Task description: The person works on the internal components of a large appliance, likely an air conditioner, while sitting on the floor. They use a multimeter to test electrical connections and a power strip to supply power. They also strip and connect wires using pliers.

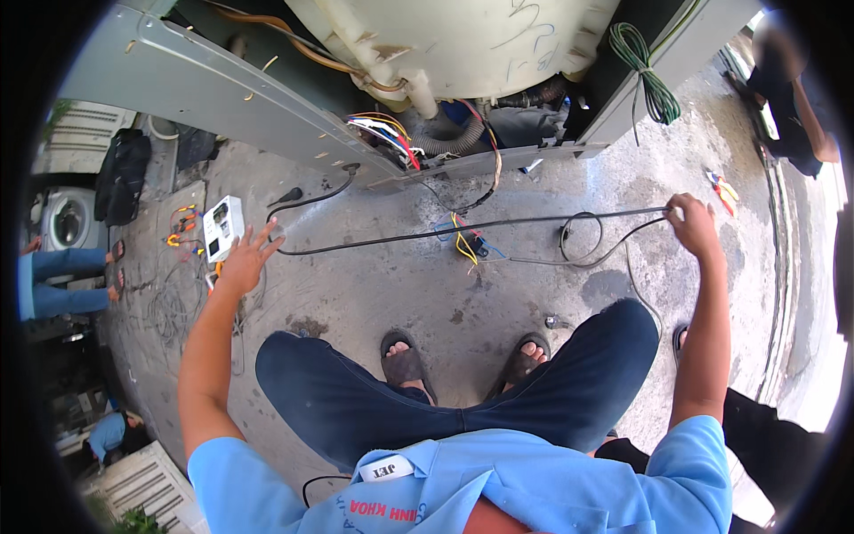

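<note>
The black cord [382, 238] lies between the two hands, and its long way runs from side to side, from the left hand [245, 262] across to the right hand [694, 227]. It looks pulled nearly straight. Its right end sits a bit farther ahead than its left end.

The right hand is bent in, with its fingertips pinched on the cord where it folds back. From there the second piece droops back toward the left, past a small round loop that is nearer the right hand.

The left hand has its fingers spread partly wide, right at the cord's other bend. The tips seem to touch it, but I can't tell if they hold it tight. From this bend the cord curls ahead and to the right, toward the big open machine [463, 44].

A bunch of little colored wires [464, 245] lies about halfway between the hands, just under the straight piece. A white box [222, 228] is just ahead of the left hand. Pliers [725, 193] lie just past the right hand, ahead and to its right.
</note>
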Demonstrator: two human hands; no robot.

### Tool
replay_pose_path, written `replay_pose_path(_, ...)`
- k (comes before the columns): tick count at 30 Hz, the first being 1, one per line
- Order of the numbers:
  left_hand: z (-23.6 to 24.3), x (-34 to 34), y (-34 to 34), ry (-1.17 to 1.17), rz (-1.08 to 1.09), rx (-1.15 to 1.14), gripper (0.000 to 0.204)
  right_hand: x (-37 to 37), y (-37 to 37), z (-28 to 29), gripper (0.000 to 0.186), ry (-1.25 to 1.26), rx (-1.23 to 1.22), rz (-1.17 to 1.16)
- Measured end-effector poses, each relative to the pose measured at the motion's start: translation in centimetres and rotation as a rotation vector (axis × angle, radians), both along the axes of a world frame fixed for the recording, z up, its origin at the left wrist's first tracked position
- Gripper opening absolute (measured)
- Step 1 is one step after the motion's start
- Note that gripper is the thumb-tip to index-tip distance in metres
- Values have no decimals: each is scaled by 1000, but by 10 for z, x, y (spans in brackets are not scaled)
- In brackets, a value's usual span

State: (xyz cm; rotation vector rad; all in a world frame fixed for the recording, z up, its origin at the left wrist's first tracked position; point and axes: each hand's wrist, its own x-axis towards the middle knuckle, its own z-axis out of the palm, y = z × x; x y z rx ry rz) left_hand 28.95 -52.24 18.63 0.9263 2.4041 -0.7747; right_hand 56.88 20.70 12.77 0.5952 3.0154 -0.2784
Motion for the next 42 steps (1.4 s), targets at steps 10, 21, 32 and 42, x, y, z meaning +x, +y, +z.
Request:
replay_pose_path(10, 58, 98, 226, -765, 85, 1172, 27, -73, -273, 143, 16, 196, -282, 830)
replay_pose_path(21, -1, 29, -42, -223, 254, 745, 22, -63, -156, -20, 23, -65, -278, 652)
replay_pose_path(32, 29, 93, 116, -572, 29, 996, 71, -72, -398, 15, 46, 182, -814, 778)
replay_pose_path(42, -41, 64, 31, -437, -25, -128, 59, -116, -260, -69, 29, 38, -275, 384)
